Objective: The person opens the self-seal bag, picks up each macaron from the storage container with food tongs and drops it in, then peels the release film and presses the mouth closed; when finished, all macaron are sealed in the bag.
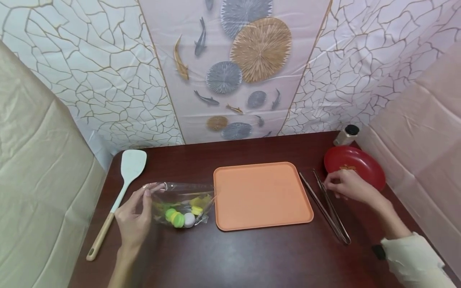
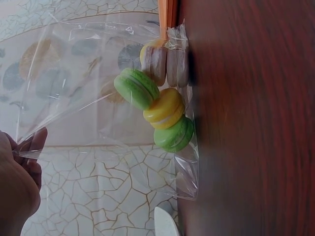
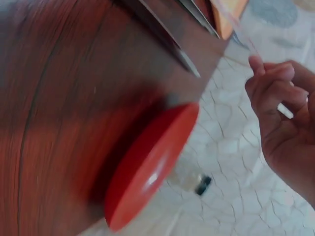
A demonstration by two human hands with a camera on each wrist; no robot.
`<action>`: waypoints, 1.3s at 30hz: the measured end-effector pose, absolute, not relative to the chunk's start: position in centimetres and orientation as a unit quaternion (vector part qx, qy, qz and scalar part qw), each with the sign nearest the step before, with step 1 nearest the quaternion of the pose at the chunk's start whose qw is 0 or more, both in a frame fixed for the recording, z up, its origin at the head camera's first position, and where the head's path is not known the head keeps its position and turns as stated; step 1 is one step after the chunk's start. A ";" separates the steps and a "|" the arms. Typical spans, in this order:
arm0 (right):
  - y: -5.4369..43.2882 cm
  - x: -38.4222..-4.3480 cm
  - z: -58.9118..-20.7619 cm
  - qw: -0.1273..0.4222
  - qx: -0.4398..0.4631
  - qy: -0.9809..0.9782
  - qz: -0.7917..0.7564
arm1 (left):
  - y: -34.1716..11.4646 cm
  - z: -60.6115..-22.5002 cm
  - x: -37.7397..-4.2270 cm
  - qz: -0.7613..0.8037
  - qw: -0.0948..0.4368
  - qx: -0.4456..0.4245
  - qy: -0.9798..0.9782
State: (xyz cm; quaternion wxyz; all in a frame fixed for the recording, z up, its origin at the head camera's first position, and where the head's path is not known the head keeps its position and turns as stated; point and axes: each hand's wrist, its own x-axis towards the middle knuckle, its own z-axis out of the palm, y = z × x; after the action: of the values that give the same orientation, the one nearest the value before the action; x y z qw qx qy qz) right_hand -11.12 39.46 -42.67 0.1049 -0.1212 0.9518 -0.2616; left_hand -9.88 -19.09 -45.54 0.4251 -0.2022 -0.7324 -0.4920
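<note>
On the left, my left hand pinches the top corner of a clear plastic bag. Green, yellow and pale lilac macarons lie in the bottom of the bag; a yellow macaron sits between two green ones in the left wrist view. The bag's right end reaches the orange tray. Over at the right, my right hand hovers by the near edge of a red plate. In the right wrist view its fingertips pinch a thin, see-through strip, blurred at its far end.
Metal tongs lie spread between the tray and the right hand. Behind the plate stands a small jar with a black lid. A white spatula with a wooden handle lies at the left. Fabric walls close in the back and both sides.
</note>
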 end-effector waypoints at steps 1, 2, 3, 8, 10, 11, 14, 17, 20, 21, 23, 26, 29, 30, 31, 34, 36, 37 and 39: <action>39.1 -11.6 -42.9 0.100 -0.113 0.955 -0.256 | -19.2 -45.6 -9.9 -0.495 0.423 -0.201 -0.732; 38.8 -12.1 -43.3 0.098 -0.108 0.956 -0.256 | -19.2 -45.7 -9.9 -0.496 0.422 -0.200 -0.732; 38.6 -12.5 -43.6 0.098 -0.103 0.956 -0.258 | -19.3 -45.7 -9.9 -0.498 0.420 -0.200 -0.732; 38.4 -13.6 -45.2 0.108 -0.076 0.952 -0.275 | -19.6 -45.9 -9.9 -0.500 0.409 -0.198 -0.737; 38.4 -13.7 -45.7 0.108 -0.066 0.952 -0.279 | -19.7 -45.9 -9.8 -0.499 0.403 -0.196 -0.742; 38.5 -13.8 -45.9 0.109 -0.063 0.951 -0.281 | -19.7 -45.9 -9.8 -0.502 0.398 -0.196 -0.742; 38.5 -13.9 -46.4 0.117 -0.052 0.946 -0.298 | -19.8 -46.0 -9.8 -0.517 0.385 -0.202 -0.738; 38.5 -13.9 -46.5 0.116 -0.045 0.939 -0.321 | -19.8 -46.1 -9.9 -0.536 0.372 -0.211 -0.728; 38.4 -13.8 -46.3 0.106 -0.043 0.932 -0.344 | -19.8 -46.3 -9.9 -0.544 0.367 -0.211 -0.724; 38.4 -13.8 -46.2 0.101 -0.045 0.932 -0.345 | -19.9 -46.3 -9.8 -0.547 0.366 -0.211 -0.723; 38.4 -13.8 -46.0 0.084 -0.051 0.936 -0.338 | -19.9 -46.3 -9.8 -0.554 0.362 -0.209 -0.720; 38.2 -13.9 -45.6 0.051 -0.058 0.951 -0.299 | -19.9 -46.2 -9.7 -0.562 0.357 -0.202 -0.718; 37.4 -14.0 -45.1 0.008 -0.066 0.963 -0.260 | -19.9 -46.1 -9.5 -0.565 0.352 -0.192 -0.721; 36.9 -13.9 -44.8 -0.009 -0.070 0.964 -0.257 | -19.9 -46.1 -9.5 -0.567 0.349 -0.190 -0.721; 36.2 -13.8 -44.6 -0.028 -0.080 0.962 -0.259 | -19.9 -46.1 -9.4 -0.569 0.348 -0.190 -0.720; 33.3 -13.4 -44.1 -0.084 -0.122 0.948 -0.282 | -19.9 -46.1 -9.4 -0.575 0.344 -0.192 -0.717; 30.6 -13.1 -43.9 -0.103 -0.160 0.929 -0.318 | -19.9 -46.2 -9.4 -0.579 0.343 -0.196 -0.713; 29.1 -12.9 -43.8 -0.102 -0.177 0.918 -0.341 | -20.0 -46.2 -9.4 -0.579 0.343 -0.196 -0.713; 25.8 -12.6 -43.7 -0.078 -0.211 0.891 -0.395 | -20.0 -46.2 -9.5 -0.581 0.339 -0.198 -0.713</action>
State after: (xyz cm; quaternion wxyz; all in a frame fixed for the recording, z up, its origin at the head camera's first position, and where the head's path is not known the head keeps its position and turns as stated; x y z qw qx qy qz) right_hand -12.63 25.82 -43.74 -0.0780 -0.2105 0.8909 -0.3947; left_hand -9.46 -19.98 -46.23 0.3386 -0.1976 -0.7131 -0.5812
